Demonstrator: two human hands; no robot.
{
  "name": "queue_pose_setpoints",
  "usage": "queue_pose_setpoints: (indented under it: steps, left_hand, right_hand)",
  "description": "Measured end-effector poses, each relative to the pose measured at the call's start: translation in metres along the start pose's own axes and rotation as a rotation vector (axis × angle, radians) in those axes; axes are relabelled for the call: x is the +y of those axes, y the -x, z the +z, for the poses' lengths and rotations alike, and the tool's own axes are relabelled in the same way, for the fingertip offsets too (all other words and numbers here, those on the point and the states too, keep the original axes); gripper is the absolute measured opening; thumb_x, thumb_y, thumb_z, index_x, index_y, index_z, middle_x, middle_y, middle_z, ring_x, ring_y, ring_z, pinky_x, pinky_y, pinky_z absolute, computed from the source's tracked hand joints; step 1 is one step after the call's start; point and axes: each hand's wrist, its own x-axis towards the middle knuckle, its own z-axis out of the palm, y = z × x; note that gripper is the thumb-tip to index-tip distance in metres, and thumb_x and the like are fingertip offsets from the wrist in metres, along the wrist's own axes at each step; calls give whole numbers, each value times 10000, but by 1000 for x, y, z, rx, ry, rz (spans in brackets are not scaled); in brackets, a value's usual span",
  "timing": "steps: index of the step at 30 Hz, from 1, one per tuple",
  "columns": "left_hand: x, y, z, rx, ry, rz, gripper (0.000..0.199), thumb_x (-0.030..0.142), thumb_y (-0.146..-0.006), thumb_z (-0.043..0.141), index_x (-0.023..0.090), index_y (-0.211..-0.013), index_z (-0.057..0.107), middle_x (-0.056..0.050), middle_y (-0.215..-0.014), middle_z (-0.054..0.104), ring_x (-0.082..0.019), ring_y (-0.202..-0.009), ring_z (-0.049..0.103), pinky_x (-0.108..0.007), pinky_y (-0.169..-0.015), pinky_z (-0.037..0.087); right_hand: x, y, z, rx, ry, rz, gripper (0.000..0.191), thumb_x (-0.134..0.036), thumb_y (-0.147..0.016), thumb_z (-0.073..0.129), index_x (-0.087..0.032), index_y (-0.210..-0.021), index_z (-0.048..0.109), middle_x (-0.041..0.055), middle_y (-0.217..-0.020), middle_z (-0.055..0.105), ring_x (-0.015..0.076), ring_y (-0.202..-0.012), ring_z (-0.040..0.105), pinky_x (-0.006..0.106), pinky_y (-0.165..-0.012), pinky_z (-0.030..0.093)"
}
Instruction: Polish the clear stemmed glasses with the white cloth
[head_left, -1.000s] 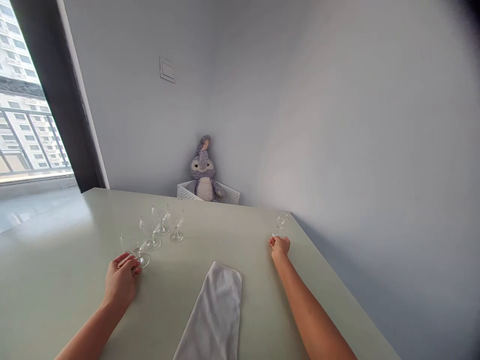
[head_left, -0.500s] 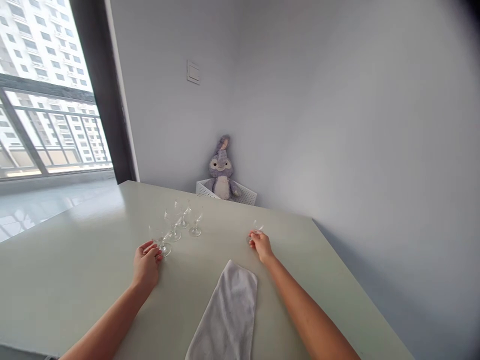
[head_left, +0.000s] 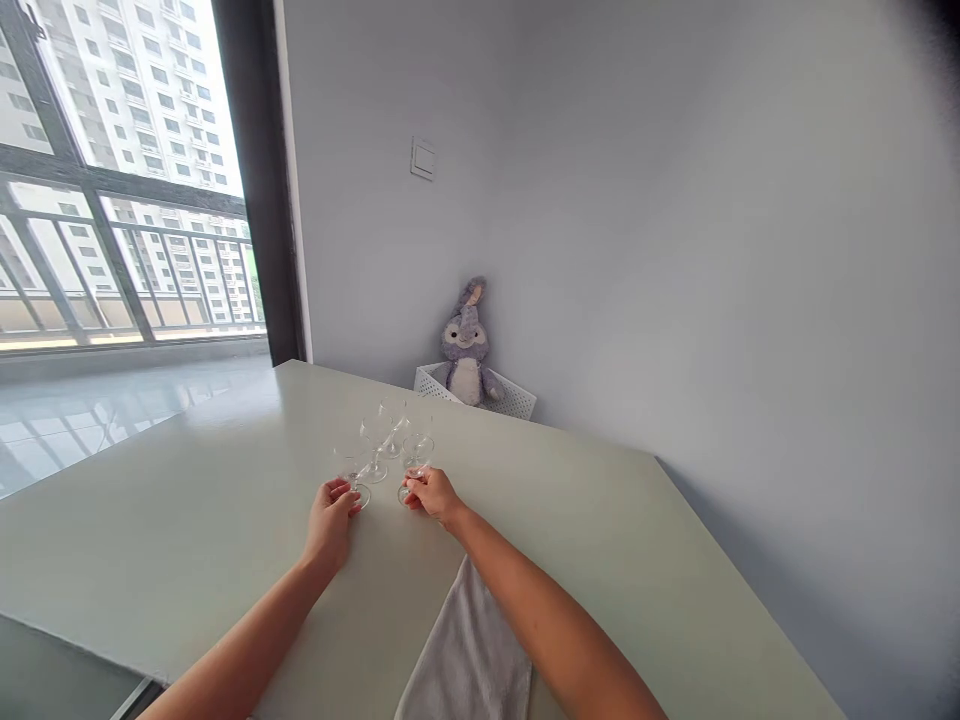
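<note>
Several clear stemmed glasses stand close together on the pale table point(head_left: 600, 520). My left hand point(head_left: 331, 515) pinches the stem of the front left glass point(head_left: 351, 468), low down near its foot. At the front right of the group, my right hand point(head_left: 433, 495) has its fingers closed on the low part of another glass point(head_left: 416, 452). Behind the two hands are more glasses, one of them a middle glass point(head_left: 376, 438); their outlines overlap. A grey cloth point(head_left: 469, 650) lies nearer to me, partly under my right forearm.
A purple plush rabbit point(head_left: 465, 350) sits in a white perforated basket point(head_left: 517, 400) beyond the table's back edge. Walls with a light switch point(head_left: 423, 159) rise behind. To the left is a large window point(head_left: 127, 250) with a railing outside.
My right hand has carried its glass leftward, from the right part of the table to beside the others. My left hand still holds its glass. The view has turned slightly left.
</note>
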Motion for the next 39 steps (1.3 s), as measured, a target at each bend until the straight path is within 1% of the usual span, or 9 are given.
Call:
queue_pose_setpoints:
  steps: [10, 15, 20, 23, 26, 28, 31, 33, 39]
  left_hand:
    - [-10, -6, 0, -116, -43, 12, 317, 289, -555, 690, 173, -823, 566, -5, -810, 568, -116, -670, 545, -243, -615, 425]
    - [-12, -5, 0, -155, -77, 25, 353, 327, -564, 699, 177, -858, 574, -16, -860, 589, -117, -677, 556, -241, -617, 429]
    - [-8, -1, 0, -163, -53, 1, 350, 296, -561, 698, 191, -868, 567, -24, -893, 577, -140, -770, 564, -257, -656, 447]
    - [-4, 0, -2, -60, -73, 4, 342, 274, -560, 682, 205, -875, 569, -9, -901, 551, -118, -728, 535, -250, -626, 437]
    - [1, -1, -5, 40, -99, 29, 314, 259, -584, 648, 226, -885, 566, 7, -922, 534, -99, -711, 501, -229, -593, 411]
    - [4, -2, -7, 75, -91, 57, 308, 249, -592, 642, 231, -888, 559, 11, -938, 526, -101, -733, 495, -225, -593, 407]
    - [8, -3, -8, 100, -80, 54, 312, 230, -590, 649, 229, -885, 550, 18, -936, 521, -101, -749, 494, -227, -611, 412]
    - [12, -3, -9, 116, -76, 25, 308, 206, -588, 646, 227, -879, 548, 27, -925, 520, -93, -738, 492, -224, -616, 410]
    - [18, -11, -11, 212, -83, -10, 273, 152, -587, 623, 216, -842, 545, 35, -898, 530, -78, -670, 483, -223, -604, 405]
  right_hand:
    - [-2, -3, 7, -117, -26, -47, 397, -138, -710, 548, -207, -1101, 554, 51, -1180, 542, 99, -757, 631, 196, -633, 494]
    - [-6, 15, 0, -71, 95, -59, 472, -171, -729, 547, -225, -1194, 488, 49, -1086, 578, 82, -625, 599, 225, -598, 484]
    - [-8, 76, -28, 143, 505, -276, 297, -188, -786, 444, -217, -1050, 577, 50, -972, 593, 139, -684, 589, 299, -650, 479]
    - [16, 133, -42, 196, 939, -383, 247, -278, -819, 444, -203, -966, 627, 113, -931, 613, 273, -907, 556, 441, -789, 428]
    - [55, 177, -44, 135, 1185, -347, 574, -525, -705, 578, -157, -1145, 568, 229, -1205, 505, 451, -1112, 414, 606, -880, 310]
    - [75, 190, -43, 78, 1232, -388, 779, -623, -662, 569, -160, -1276, 450, 225, -1346, 364, 483, -1217, 273, 633, -944, 220]
    - [80, 184, -46, -2, 1221, -425, 792, -654, -725, 470, -170, -1339, 340, 188, -1433, 204, 444, -1287, 140, 602, -995, 174]
    - [70, 164, -54, 4, 1206, -417, 685, -631, -778, 410, -178, -1291, 386, 158, -1454, 162, 400, -1312, 92, 563, -1021, 162]
    - [42, 63, -108, 179, 1229, -280, 562, -593, -830, 352, -151, -1143, 503, 153, -1383, 334, 330, -1298, 219, 481, -1042, 155]
